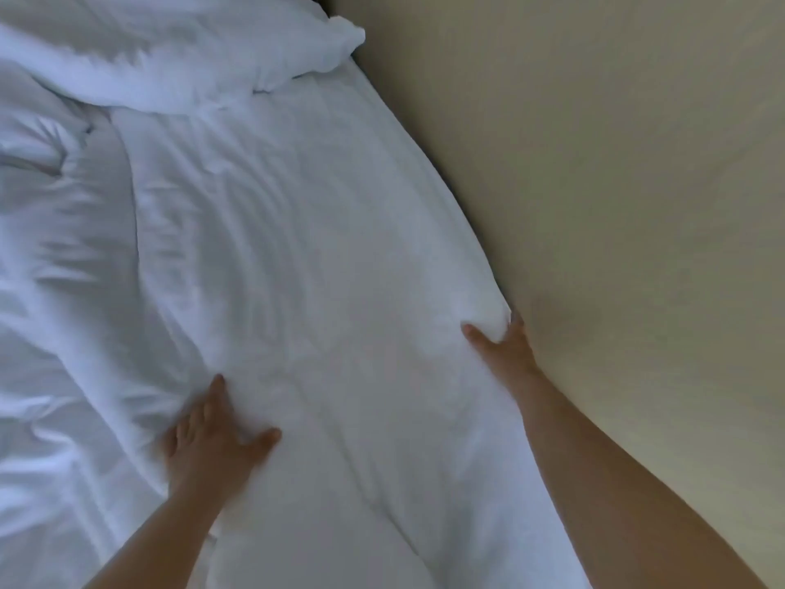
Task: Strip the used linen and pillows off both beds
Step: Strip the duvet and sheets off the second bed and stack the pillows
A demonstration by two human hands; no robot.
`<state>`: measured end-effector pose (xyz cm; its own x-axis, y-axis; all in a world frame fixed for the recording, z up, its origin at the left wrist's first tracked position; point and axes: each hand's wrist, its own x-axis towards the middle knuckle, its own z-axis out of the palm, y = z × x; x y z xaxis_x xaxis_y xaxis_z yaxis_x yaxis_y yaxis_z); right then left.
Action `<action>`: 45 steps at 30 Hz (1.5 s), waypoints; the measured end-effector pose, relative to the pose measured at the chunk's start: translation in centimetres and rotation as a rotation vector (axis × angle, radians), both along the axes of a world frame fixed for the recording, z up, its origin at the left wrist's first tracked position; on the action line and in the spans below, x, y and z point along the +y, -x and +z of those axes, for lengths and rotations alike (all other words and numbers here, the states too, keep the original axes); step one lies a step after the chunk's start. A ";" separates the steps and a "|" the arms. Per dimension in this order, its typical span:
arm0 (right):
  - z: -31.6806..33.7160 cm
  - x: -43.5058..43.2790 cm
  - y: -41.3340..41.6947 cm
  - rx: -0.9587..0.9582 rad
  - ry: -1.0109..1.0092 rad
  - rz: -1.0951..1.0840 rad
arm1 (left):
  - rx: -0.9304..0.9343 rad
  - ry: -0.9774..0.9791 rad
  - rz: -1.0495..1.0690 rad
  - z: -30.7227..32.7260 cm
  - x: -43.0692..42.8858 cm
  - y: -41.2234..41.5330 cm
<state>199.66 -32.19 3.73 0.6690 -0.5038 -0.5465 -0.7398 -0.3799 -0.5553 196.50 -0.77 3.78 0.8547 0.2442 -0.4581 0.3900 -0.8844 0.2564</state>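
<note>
A white sheet [297, 248] covers the bed, creased in long folds. My right hand [505, 346] is at the bed's right edge beside the wall; its thumb lies on top of the sheet and its fingers go down behind the edge, gripping the fabric there. My left hand [212, 440] rests flat on the sheet lower left, fingers spread and pressing into the cloth. A rumpled white duvet [63, 269] is heaped along the left side. A white pillow [204, 48] lies at the head of the bed, top left.
A plain beige wall [616, 184] runs right along the bed's right edge, leaving only a thin dark gap there. Both bare forearms reach in from the bottom of the view.
</note>
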 end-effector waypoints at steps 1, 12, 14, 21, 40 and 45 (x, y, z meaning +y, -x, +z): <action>-0.7 -0.4 -1.1 0.021 -0.010 -0.066 | 0.036 -0.045 -0.014 -0.5 0.0 0.0; 0.9 7.4 1.5 0.063 0.386 0.467 | -0.017 -0.082 0.066 -1.4 -1.2 -0.4; 1.6 8.7 3.6 0.050 0.368 0.588 | -0.031 -0.060 0.061 -1.4 -1.2 0.1; 1.1 1.2 1.7 -0.027 -0.054 -0.012 | 0.001 -0.052 -0.012 -1.5 -0.3 0.6; 8.9 -3.2 4.7 -0.197 0.204 0.026 | -0.103 -0.045 -0.125 -1.3 0.2 2.0; 5.4 0.8 4.6 -0.170 0.678 0.329 | -0.125 -0.026 -0.229 -1.6 1.0 3.2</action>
